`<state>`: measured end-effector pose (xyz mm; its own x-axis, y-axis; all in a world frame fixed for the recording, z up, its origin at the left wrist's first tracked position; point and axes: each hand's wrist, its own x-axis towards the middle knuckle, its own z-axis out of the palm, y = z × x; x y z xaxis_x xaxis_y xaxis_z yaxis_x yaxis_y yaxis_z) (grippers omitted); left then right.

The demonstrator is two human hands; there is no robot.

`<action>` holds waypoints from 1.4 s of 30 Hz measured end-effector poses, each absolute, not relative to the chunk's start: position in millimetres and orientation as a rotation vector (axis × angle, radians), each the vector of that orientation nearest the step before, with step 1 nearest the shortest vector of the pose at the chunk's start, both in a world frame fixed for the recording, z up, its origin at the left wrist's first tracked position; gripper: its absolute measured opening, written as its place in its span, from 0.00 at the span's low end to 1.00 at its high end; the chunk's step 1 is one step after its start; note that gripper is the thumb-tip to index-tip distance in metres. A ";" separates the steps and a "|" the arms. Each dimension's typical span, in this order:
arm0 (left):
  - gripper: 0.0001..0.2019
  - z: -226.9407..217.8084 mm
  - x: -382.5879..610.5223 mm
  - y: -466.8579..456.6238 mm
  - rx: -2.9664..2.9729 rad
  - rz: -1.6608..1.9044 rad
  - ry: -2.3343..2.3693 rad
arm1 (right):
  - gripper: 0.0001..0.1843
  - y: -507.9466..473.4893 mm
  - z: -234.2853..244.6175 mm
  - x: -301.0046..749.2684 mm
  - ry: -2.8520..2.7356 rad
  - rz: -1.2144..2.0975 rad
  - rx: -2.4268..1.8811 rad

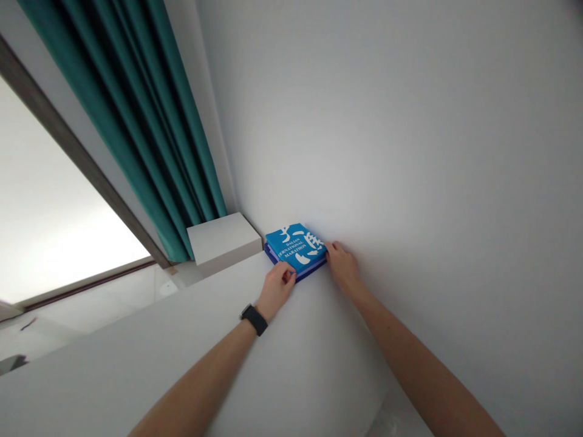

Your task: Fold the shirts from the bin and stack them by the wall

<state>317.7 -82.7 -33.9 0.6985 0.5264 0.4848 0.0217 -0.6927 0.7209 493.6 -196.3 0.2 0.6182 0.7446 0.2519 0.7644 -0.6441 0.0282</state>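
A folded bright blue cloth (295,244) with white lettering lies on top of a folded purple cloth (308,271), both on a white surface (291,340) in the corner against the wall. My left hand (276,287) grips the near edge of the stack, fingers curled around it, a black watch on the wrist. Over at the stack's right corner, my right hand (342,264) pinches the edge next to the wall.
A white box (223,241) stands just left of the stack. Teal curtains (136,115) hang beside a bright window (50,230) on the left. A plain white wall (410,152) fills the right. A lower white sill (91,303) runs below the window.
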 end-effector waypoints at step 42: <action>0.34 -12.9 342.1 -38.6 2.923 0.493 0.786 | 0.28 -106.8 -22.2 530.6 -2.060 -0.184 -2.140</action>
<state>342.1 -38.6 -12.9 0.8171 0.5002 0.2867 0.4761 -0.8659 0.1538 530.6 -106.8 -22.2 0.0406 0.9786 0.2019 0.9988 -0.0345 -0.0334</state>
